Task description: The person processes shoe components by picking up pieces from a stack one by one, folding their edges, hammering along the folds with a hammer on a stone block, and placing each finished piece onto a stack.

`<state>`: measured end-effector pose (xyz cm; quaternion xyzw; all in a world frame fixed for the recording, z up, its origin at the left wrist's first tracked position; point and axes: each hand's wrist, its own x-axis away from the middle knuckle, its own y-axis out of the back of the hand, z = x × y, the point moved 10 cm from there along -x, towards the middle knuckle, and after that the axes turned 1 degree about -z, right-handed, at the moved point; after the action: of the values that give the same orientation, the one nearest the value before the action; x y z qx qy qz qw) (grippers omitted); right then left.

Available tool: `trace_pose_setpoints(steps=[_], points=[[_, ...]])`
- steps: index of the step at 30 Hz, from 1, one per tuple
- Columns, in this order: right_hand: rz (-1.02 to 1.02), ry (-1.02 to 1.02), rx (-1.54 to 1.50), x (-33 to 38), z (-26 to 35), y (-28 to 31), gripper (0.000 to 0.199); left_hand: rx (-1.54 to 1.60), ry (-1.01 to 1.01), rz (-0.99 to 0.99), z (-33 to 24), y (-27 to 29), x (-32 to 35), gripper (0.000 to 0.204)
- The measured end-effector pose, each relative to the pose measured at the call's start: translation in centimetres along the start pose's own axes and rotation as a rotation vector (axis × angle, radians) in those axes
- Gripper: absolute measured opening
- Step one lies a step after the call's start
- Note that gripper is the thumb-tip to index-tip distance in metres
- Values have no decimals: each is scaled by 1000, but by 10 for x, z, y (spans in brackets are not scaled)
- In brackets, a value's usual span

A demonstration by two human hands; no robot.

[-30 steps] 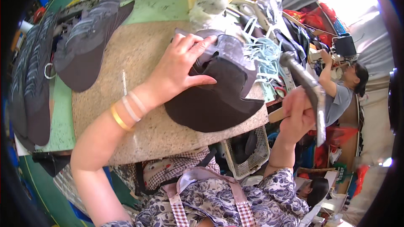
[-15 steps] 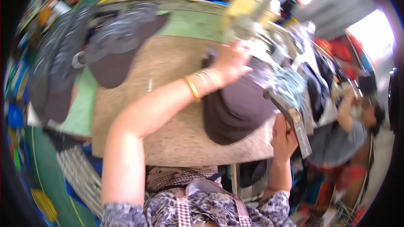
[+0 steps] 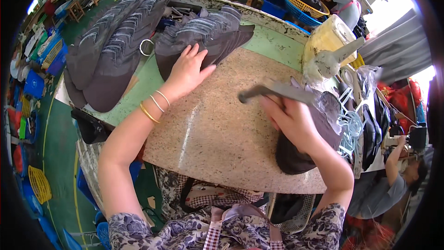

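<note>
My left hand (image 3: 188, 69) has its fingers spread, their tips over the near side of a fanned row of dark rounded fabric pieces (image 3: 203, 34). It holds nothing. In my right hand (image 3: 293, 122) is a hammer (image 3: 296, 91), raised above the board and pointing left. A pile of similar dark pieces (image 3: 293, 155) lies on the speckled brown board (image 3: 222, 139), partly hidden by my right hand and forearm. Farther left, more overlapping dark pieces (image 3: 108, 83) are spread in long rows.
A crusted yellowish tub (image 3: 319, 41) stands at the back right, with a pale coated tool (image 3: 335, 58) by it. Light blue cords (image 3: 351, 129) hang at the table's right side. Another person (image 3: 386, 194) works at the right. Yellow and blue baskets (image 3: 300, 2) stand behind the table.
My left hand has moved left from the pile of dark pieces to the fanned row. My right hand has lifted the hammer, which has swung round to point left. The view has shifted.
</note>
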<state>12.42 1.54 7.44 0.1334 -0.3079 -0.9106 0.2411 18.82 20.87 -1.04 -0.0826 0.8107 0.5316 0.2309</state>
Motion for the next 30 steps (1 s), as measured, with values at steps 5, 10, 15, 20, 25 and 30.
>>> trace_pose_setpoints(steps=[5, 10, 15, 20, 25, 30], points=[[-90, 139, 362, -96, 10, -50, 29, 469, 166, 178, 38, 12, -30, 35], [-93, 36, 556, -153, -26, -81, 28, 369, 44, -107, 53, 74, -37, 37], [-48, 19, 559, -149, -13, -87, 27, 661, 471, -490, 171, 228, 7, 34], [-72, -21, 505, -152, -34, -72, 29, 299, 148, -585, 40, 323, 43, 35], [9, -23, 279, -100, -19, -38, 31, -8, -483, 142, -167, 157, 122, 32], [-139, 23, 194, 9, 9, 11, 25, 232, -483, 516, -218, 57, 175, 44]])
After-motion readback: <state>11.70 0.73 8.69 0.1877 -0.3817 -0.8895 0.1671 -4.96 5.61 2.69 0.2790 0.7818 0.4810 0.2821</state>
